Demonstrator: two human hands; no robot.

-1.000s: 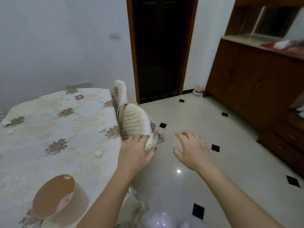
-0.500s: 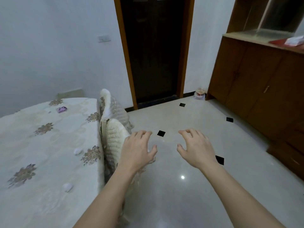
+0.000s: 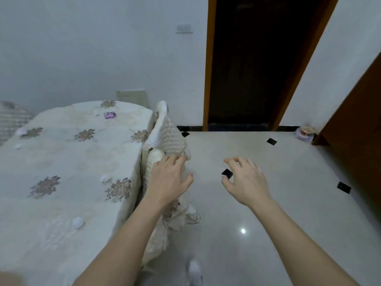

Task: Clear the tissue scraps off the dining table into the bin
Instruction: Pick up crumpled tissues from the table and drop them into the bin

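**A:** so where are the tissue scraps (image 3: 77,222)?

**B:** on the dining table (image 3: 61,162), little white balls spread over the floral cloth, one near the edge (image 3: 105,178).

**A:** and the hands?

**B:** left hand (image 3: 168,180) is out over the quilted chair cover (image 3: 169,135) beside the table, fingers spread, holding nothing. Right hand (image 3: 246,181) hangs over the tiled floor (image 3: 288,203), fingers loosely curled and empty too.
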